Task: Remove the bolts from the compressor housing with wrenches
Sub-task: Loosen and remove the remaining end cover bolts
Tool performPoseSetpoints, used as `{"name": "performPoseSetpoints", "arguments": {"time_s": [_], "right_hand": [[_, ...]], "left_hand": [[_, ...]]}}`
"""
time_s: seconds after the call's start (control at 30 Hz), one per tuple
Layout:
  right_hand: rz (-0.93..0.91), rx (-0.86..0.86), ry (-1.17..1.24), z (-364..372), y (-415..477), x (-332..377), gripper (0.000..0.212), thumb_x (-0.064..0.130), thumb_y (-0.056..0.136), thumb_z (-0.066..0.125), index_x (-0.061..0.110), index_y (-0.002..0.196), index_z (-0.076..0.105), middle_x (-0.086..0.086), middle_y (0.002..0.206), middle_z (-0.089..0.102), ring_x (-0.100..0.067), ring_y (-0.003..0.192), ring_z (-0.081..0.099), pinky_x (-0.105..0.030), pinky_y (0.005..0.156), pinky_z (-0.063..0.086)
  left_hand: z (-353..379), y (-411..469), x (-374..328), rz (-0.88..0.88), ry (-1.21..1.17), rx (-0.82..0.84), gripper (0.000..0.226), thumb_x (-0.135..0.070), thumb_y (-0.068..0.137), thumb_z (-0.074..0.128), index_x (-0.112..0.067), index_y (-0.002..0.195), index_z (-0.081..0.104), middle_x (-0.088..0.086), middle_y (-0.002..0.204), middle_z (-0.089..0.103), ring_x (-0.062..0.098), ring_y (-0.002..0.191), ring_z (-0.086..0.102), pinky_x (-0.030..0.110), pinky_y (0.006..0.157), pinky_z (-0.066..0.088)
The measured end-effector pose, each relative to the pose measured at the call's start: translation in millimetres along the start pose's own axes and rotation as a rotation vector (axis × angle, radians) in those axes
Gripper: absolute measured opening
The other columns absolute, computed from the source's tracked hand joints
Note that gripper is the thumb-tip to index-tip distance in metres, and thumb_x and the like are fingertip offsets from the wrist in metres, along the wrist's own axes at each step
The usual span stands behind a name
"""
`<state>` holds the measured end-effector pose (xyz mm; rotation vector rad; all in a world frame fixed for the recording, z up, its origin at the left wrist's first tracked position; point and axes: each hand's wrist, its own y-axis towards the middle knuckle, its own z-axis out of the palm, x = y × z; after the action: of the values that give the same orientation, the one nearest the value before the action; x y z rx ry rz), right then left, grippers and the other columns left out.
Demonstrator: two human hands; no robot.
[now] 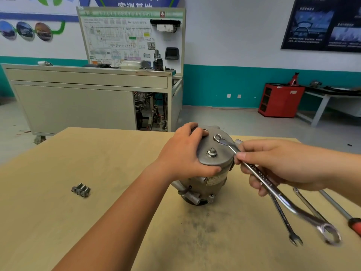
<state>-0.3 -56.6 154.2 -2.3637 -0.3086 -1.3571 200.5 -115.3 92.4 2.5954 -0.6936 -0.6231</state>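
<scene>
White wall [224, 36] above a teal band [224, 85]; grey floor [224, 118]. Grey metal training bench [78, 106] at left, diagram board [117, 36] upright on it, wiring [154, 110] exposed at its open end. Dark poster [322, 24] upper right. Red cabinet [279, 100] beside a white-legged table [320, 112]. Pale wooden tabletop [97, 163] in foreground, smudged grey near the middle.

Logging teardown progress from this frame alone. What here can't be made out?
Head view:
- Any bolt under the wrench ring end: ring covers it.
- Label on the compressor housing: too small, blurred.
- Housing's left rim: under the left hand.
- Handle of the screwdriver: cut by right edge.
- Wrench shaft markings: blurred, partly under the right hand.
</scene>
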Motion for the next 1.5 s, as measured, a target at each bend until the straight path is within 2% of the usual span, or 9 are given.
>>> {"name": "performPoseSetpoints", "arguments": {"time_s": [0.17, 0.33, 0.63, 0.87, 1.0, 1.13, 1.33, 1.4, 1.5], "right_hand": [[-0.039, 0.006, 0.177, 25.8, -3.7, 1.8, 0.025, 0.031, 0.092, 0.046, 0.008, 0.085, 0.053, 0.000, 0.048, 0.056, -0.019, 0.048, 0.064, -0.022, 0.044, 0.049], [-0.063, -0.018, 0.236, 43.6, -1.1, 3.1, 0.026, 0.031, 0.094, 0.045, 0.008, 0.082, 0.049, -0.006, 0.049, 0.061, -0.020, 0.045, 0.064, -0.019, 0.037, 0.046], [-0.021, 0.044, 0.280, 49.3, 1.2, 3.8, 0.022, 0.028, 0.095, 0.046, 0.008, 0.085, 0.047, -0.010, 0.052, 0.065, -0.011, 0.035, 0.058, -0.018, 0.036, 0.046], [-0.022, 0.064, 0.301, 43.8, 5.3, 3.3, 0.026, 0.027, 0.095, 0.046, 0.009, 0.076, 0.044, -0.006, 0.043, 0.058, -0.012, 0.035, 0.055, -0.017, 0.033, 0.042], [0.029, 0.199, 0.112, 29.0, 5.4, 3.6, 0.026, 0.034, 0.091, 0.049, 0.010, 0.081, 0.049, -0.007, 0.048, 0.060, -0.011, 0.035, 0.056, -0.018, 0.035, 0.045], [0.088, 0.255, -0.314, -7.4, 7.5, 14.4, 0.035, 0.053, 0.070, 0.053, 0.019, 0.071, 0.059, -0.002, 0.053, 0.061, -0.010, 0.042, 0.056, -0.019, 0.047, 0.047], [-0.134, -0.039, -0.926, -54.8, 34.3, 21.9, 0.014, 0.046, 0.090, 0.044, 0.046, 0.089, 0.058, 0.016, 0.084, 0.060, 0.001, 0.078, 0.055, -0.018, 0.070, 0.043], [-0.201, -0.068, -0.950, -58.1, 42.2, 19.4, 0.017, 0.037, 0.094, 0.044, 0.044, 0.105, 0.056, 0.018, 0.098, 0.057, -0.001, 0.093, 0.052, -0.018, 0.078, 0.042], [-0.187, -0.054, -0.926, -59.9, 40.6, 19.9, 0.019, 0.034, 0.094, 0.046, 0.051, 0.100, 0.054, 0.015, 0.101, 0.060, -0.003, 0.094, 0.054, -0.022, 0.082, 0.044]], "left_hand": [[0.3, -0.9, -1.7, -0.008, -0.008, -0.022, 0.088, -0.058, 0.063, 0.078, -0.016, 0.133, 0.046, 0.005, 0.143, 0.036, 0.021, 0.130, 0.035, 0.028, 0.100, 0.033], [-2.3, -2.0, -6.4, -0.019, -0.022, -0.005, 0.093, -0.064, 0.054, 0.060, -0.016, 0.133, 0.047, 0.004, 0.142, 0.036, 0.020, 0.129, 0.035, 0.021, 0.092, 0.028], [-3.1, -0.3, -5.4, -0.016, -0.007, 0.009, 0.094, -0.062, 0.053, 0.058, -0.016, 0.133, 0.045, 0.006, 0.145, 0.034, 0.023, 0.132, 0.033, 0.030, 0.101, 0.034], [-0.8, 0.5, -6.2, 0.000, -0.018, -0.016, 0.093, -0.062, 0.052, 0.059, -0.015, 0.132, 0.047, 0.006, 0.141, 0.038, 0.022, 0.128, 0.037, 0.022, 0.090, 0.027], [-1.2, 0.2, -4.2, 0.007, -0.013, -0.015, 0.097, -0.065, 0.051, 0.062, -0.015, 0.133, 0.047, 0.005, 0.142, 0.037, 0.021, 0.128, 0.036, 0.022, 0.092, 0.027], [-0.9, -0.5, -0.8, 0.004, -0.004, -0.008, 0.090, -0.060, 0.063, 0.077, -0.018, 0.135, 0.044, 0.003, 0.144, 0.034, 0.019, 0.129, 0.032, 0.021, 0.092, 0.026], [0.3, 1.5, -2.4, 0.008, 0.000, 0.004, 0.088, -0.057, 0.064, 0.077, -0.019, 0.135, 0.043, 0.001, 0.144, 0.033, 0.019, 0.130, 0.031, 0.022, 0.091, 0.026], [0.3, 2.3, -2.0, 0.009, 0.004, 0.002, 0.088, -0.058, 0.063, 0.077, -0.019, 0.135, 0.043, 0.001, 0.144, 0.033, 0.019, 0.130, 0.031, 0.022, 0.091, 0.027], [-0.2, 1.8, -1.0, 0.011, 0.005, 0.007, 0.087, -0.058, 0.064, 0.077, -0.020, 0.134, 0.043, 0.001, 0.143, 0.033, 0.018, 0.129, 0.032, 0.022, 0.092, 0.027]]}}
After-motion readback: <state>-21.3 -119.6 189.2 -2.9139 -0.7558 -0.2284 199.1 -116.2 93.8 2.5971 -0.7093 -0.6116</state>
